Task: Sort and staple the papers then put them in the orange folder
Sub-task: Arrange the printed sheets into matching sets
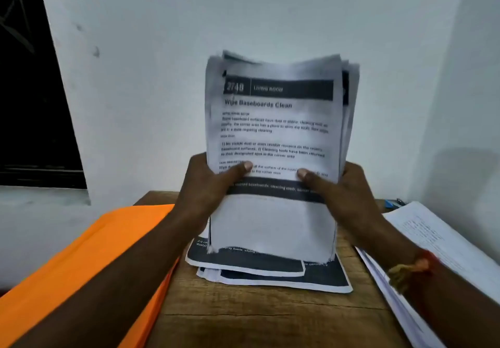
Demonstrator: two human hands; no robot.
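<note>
— What's furthest left?
— The orange folder (81, 253), flat on the wooden table's (270, 318) left side.
— And the hands?
— The left hand (205, 185) grips the upright sheaf of papers (273, 136), thumb curled onto the front page. The right hand (343, 190) clamps the opposite edge likewise.
— Below them?
— Loose sheets (270, 269) lying flat. At the far right, a white pile (438, 239).

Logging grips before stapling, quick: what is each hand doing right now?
Left hand: holding the paper stack, thumb on its front.
Right hand: holding the paper stack too, thumb on its front.
</note>
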